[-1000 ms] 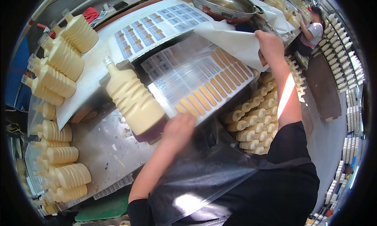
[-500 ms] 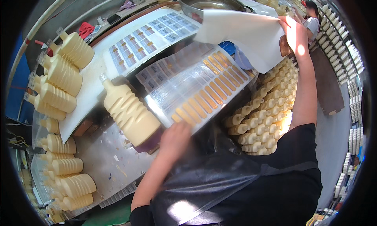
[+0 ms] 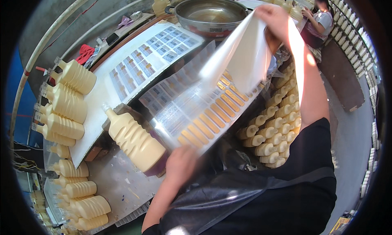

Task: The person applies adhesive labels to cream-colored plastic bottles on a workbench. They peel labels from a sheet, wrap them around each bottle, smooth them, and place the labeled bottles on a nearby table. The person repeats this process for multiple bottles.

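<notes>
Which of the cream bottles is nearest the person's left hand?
The single bottle just left of the gold-striped sheet, its base beside the left hand; the bunched bottles at left and right are farther off.

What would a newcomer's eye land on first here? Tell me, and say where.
Probably the big cream bottle lying left of centre, its neck toward the upper left. Then the white sheet, held up by the right hand at upper right, above the gold strips. A wide metal pan stands at the top.
</notes>
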`<state>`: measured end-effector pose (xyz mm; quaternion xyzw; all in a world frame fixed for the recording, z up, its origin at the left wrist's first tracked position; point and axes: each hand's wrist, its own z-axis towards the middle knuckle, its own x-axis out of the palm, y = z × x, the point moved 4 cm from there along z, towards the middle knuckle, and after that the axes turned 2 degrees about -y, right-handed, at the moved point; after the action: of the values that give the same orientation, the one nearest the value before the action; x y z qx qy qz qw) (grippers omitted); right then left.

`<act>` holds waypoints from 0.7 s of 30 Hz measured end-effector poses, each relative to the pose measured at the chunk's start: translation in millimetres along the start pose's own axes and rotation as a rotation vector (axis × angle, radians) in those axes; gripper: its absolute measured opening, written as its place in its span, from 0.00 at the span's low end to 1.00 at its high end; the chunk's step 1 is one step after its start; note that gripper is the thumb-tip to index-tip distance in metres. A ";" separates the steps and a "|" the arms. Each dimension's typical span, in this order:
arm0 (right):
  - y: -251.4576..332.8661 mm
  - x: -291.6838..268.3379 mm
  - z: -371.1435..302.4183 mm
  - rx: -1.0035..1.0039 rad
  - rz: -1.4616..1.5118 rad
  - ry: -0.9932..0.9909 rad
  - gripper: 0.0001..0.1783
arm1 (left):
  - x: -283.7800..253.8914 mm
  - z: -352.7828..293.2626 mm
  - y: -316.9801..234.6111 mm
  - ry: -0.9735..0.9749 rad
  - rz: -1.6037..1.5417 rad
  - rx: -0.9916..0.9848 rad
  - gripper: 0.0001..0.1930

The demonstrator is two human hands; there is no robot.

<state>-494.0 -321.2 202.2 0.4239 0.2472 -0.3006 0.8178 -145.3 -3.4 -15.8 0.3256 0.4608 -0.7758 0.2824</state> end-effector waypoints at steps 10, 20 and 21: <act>-51.5 -160.3 111.5 -0.117 -0.425 -1.119 0.14 | -17.9 4.7 7.4 0.065 -0.210 -0.070 0.11; -242.2 -36.4 44.7 0.282 -0.809 -0.024 0.19 | -61.0 6.9 2.7 0.023 -0.470 -0.166 0.10; -235.6 -30.1 43.7 0.271 -0.778 -0.023 0.19 | -72.2 3.9 2.7 -0.002 -0.484 -0.166 0.10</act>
<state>-673.6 -457.8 116.4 0.3992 0.3382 -0.6218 0.5828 -98.9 1.9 39.5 0.1809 0.5872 -0.7806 0.1145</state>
